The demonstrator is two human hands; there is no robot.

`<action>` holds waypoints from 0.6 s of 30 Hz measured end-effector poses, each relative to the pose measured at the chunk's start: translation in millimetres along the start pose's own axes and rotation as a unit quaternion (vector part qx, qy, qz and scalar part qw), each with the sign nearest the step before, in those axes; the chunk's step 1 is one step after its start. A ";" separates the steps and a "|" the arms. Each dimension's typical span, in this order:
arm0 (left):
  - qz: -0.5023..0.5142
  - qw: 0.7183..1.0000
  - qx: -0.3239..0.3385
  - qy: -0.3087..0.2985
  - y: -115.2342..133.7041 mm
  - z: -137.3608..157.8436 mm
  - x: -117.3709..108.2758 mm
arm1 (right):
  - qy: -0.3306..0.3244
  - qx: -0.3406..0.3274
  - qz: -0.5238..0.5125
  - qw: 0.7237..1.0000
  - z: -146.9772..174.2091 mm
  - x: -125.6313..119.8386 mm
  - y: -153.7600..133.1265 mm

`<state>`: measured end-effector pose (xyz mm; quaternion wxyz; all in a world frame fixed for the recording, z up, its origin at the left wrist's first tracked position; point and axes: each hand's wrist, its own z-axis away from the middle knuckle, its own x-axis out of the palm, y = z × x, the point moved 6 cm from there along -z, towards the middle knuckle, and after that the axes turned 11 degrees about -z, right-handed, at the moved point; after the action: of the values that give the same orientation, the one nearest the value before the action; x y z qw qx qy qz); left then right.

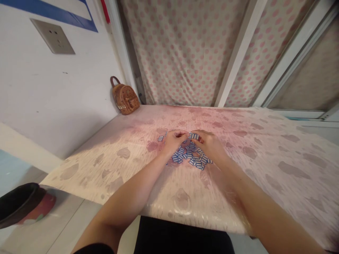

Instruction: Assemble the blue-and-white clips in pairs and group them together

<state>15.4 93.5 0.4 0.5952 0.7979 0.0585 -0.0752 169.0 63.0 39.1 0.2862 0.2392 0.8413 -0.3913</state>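
Observation:
Many small blue-and-white striped cards (200,163) lie in a loose, overlapping pile on the patterned tablecloth, below and between my hands. Above the pile, one striped card (194,136), possibly a few stacked together, is raised between my fingertips. My right hand (209,143) is closed on its right side, thumb below and fingers above. My left hand (174,141) is closed too, thumb and forefinger pinched at the card's left edge. Another card (160,138) lies apart, left of my left hand. Part of the pile is hidden behind my hands.
The table (182,201) is covered with a shiny pinkish cloth. A small brown backpack (126,98) stands at its far left corner against the wall. Dotted curtains (182,53) hang behind. A dark-rimmed pot (31,204) stands on the floor at left.

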 end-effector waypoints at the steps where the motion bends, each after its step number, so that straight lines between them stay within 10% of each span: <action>1: 0.004 1.000 -0.001 0.002 -0.9 -0.4 0.0 | 0.003 0.018 -0.010 1.000 0.4 0.2 2.2; 9: 0.009 1.000 -0.009 0.029 -6.9 -5.1 -3.7 | 0.023 0.161 -0.262 0.951 0.6 4.6 31.5; 18: -0.021 1.000 0.005 0.019 0.8 -1.6 -4.0 | 0.043 0.175 -0.276 0.944 2.7 7.0 31.7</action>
<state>11.7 94.9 2.3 0.5885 0.8006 0.0860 -0.0724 184.6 80.4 16.5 0.0839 0.0605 0.8038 -0.5858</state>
